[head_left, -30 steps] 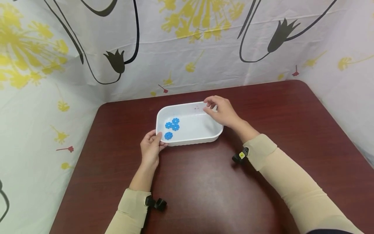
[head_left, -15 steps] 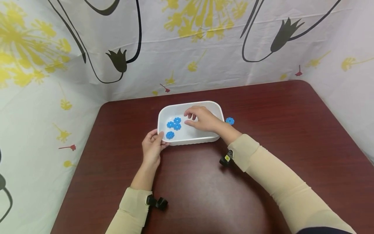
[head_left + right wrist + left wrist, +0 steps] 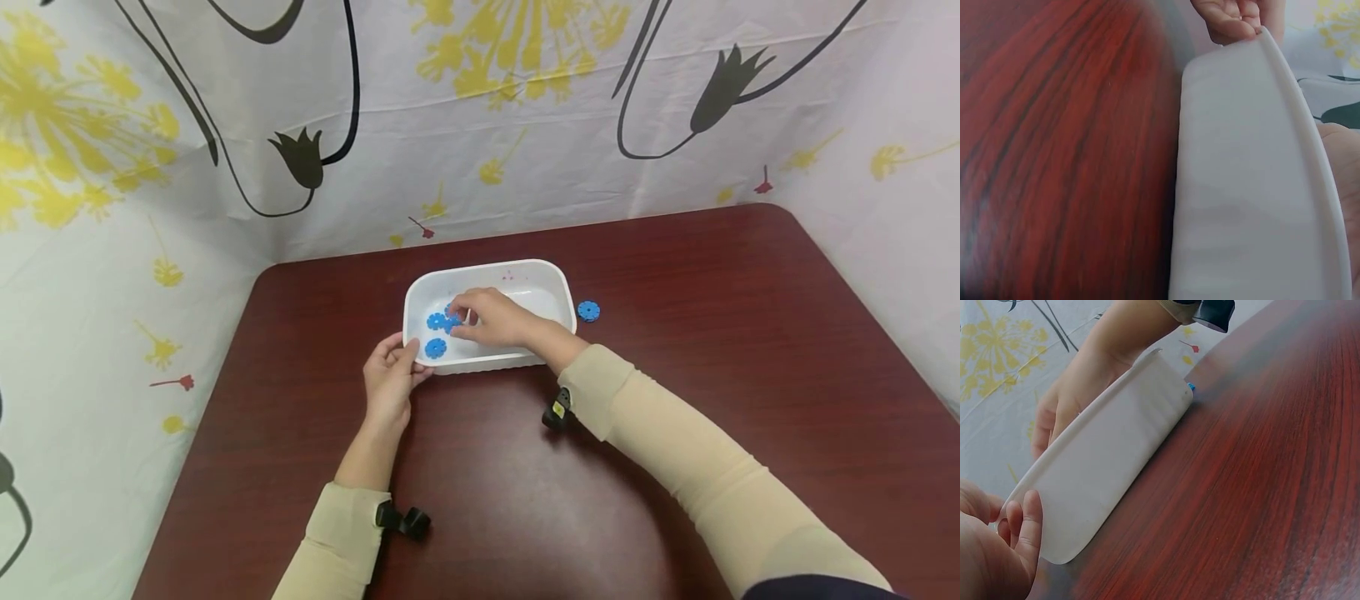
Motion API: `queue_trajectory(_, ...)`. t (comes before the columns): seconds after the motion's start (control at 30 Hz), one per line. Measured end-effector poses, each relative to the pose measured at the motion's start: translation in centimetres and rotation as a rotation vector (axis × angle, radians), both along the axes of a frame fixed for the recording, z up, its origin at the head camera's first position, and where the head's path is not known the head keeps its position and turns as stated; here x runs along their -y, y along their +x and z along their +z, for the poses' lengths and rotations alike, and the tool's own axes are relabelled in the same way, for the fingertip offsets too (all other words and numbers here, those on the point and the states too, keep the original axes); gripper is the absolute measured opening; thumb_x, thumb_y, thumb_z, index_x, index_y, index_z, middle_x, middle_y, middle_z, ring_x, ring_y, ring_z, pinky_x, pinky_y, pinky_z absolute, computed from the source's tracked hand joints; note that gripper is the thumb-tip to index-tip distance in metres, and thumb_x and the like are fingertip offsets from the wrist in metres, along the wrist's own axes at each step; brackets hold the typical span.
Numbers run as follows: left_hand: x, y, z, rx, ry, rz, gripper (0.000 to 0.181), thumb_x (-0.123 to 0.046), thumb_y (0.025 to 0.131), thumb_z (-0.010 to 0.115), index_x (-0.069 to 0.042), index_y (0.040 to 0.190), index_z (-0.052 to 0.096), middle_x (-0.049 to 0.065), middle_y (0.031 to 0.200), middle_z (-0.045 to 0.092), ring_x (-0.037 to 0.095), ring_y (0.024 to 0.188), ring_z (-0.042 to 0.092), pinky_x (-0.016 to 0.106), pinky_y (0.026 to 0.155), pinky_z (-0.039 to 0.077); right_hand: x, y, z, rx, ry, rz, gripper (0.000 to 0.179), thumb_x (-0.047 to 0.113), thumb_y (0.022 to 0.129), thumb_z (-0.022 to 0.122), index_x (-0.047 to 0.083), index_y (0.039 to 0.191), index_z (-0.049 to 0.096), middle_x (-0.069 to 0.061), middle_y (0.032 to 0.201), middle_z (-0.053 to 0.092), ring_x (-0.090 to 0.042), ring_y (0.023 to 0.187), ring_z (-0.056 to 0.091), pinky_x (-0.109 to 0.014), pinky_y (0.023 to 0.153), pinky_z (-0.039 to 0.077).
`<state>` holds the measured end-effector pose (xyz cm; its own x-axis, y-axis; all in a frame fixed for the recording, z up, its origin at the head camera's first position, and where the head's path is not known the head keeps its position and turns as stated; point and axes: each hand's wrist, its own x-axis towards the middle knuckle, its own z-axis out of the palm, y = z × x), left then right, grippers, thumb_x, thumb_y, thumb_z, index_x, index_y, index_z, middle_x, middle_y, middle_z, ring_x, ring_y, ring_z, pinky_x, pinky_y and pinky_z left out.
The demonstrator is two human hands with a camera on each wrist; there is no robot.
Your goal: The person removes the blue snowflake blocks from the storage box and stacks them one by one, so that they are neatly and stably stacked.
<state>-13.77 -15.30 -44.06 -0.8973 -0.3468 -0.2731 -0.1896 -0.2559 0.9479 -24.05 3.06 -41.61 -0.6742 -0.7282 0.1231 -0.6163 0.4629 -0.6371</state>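
A white plastic tray [image 3: 517,360] stands on the table with several blue notched plastic discs [image 3: 436,348] in its left part. My left hand [image 3: 388,379] grips the tray's near left corner, thumb over the rim and fingers outside. My right hand [image 3: 491,318] reaches inside, its thumb and fingertips spread around the group of discs and partly hiding them. I see no disc clearly pinched. Another blue disc [image 3: 588,311] lies on the table just right of the tray. Both wrist views show mainly the outer tray wall [image 3: 1110,456], which hides the discs inside.
The dark red wooden table [image 3: 712,333] extends around the tray on every side. A white cloth with printed flowers [image 3: 562,183] hangs behind the table and at both sides. A small black wrist camera [image 3: 557,410] hangs under the right sleeve.
My right hand has moved left from the tray's right rim into the tray, down to the discs. The disc on the right has come into view. The left hand keeps its grip.
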Motion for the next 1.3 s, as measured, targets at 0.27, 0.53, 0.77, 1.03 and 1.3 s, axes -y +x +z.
queue_trajectory(0.27,-0.1,0.0,0.1,-0.016,0.015,0.003,0.033,-0.007,0.099,0.065,0.003,0.129,0.055,0.009,0.083,0.057,0.008,0.058,0.058,0.023,0.060,0.061,1.5,0.5,-0.5,0.041,0.046,0.033,0.026,0.018,0.094,0.074,0.002,0.113,0.070,-0.007,0.094,0.066,-0.021,0.088,0.060,-0.030,0.081,0.052)
queue_trajectory(0.53,-0.1,0.0,0.1,-0.012,0.024,-0.003,0.034,-0.005,0.099,0.064,0.005,0.131,0.055,0.008,0.081,0.057,0.007,0.058,0.057,0.022,0.058,0.060,2.2,0.9,-0.4,0.082,0.165,0.090,0.023,0.013,0.096,0.068,0.004,0.117,0.071,-0.007,0.096,0.067,-0.018,0.090,0.058,-0.030,0.084,0.051)
queue_trajectory(0.77,-0.1,0.0,0.2,0.003,0.008,-0.001,0.034,-0.006,0.100,0.063,0.004,0.131,0.055,0.008,0.082,0.058,0.007,0.057,0.056,0.023,0.058,0.061,2.4,0.9,-0.4,0.108,0.254,0.165,0.031,0.013,0.098,0.065,0.008,0.128,0.069,-0.007,0.104,0.069,-0.018,0.092,0.058,-0.030,0.090,0.050)
queue_trajectory(1.03,-0.1,0.1,0.2,0.012,0.005,0.001,0.033,-0.006,0.100,0.064,0.003,0.130,0.056,0.007,0.082,0.057,0.008,0.058,0.056,0.023,0.058,0.060,1.8,0.9,-0.4,0.045,0.325,0.111,0.029,0.015,0.096,0.066,0.013,0.125,0.071,-0.005,0.095,0.065,-0.018,0.090,0.055,-0.033,0.088,0.049)
queue_trajectory(1.3,-0.1,0.1,0.2,0.006,0.007,-0.005,0.035,-0.006,0.099,0.064,0.006,0.131,0.054,0.005,0.079,0.056,0.007,0.058,0.056,0.022,0.058,0.060,1.3,0.6,-0.2,-0.074,0.348,0.029,0.018,0.017,0.093,0.068,0.009,0.108,0.075,-0.004,0.100,0.067,-0.019,0.092,0.058,-0.036,0.091,0.052)
